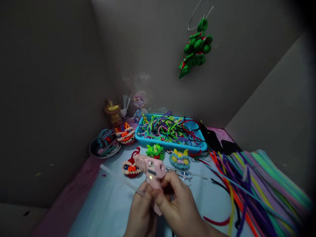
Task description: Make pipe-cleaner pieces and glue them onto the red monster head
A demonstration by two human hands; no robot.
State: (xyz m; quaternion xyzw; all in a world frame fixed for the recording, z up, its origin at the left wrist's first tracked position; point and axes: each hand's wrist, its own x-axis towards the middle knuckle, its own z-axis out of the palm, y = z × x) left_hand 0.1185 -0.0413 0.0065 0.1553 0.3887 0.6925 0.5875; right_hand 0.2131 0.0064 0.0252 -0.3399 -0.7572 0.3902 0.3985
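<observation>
A pink hot glue gun is held up over the table, with a small light glowing on its side. My right hand is closed around its handle. A long translucent glue stick slants out to the left from my left hand, whose fingers pinch it close against the gun's grip. Behind the gun lies a red and cream pipe-cleaner lion-like head. A green one and a light blue and yellow one sit beyond my hands.
A blue tray full of tangled pipe-cleaner pieces stands at the back. Scissors lie right of the gun. Bundles of coloured pipe cleaners cover the right side. A metal bowl stands left; a green ornament hangs above.
</observation>
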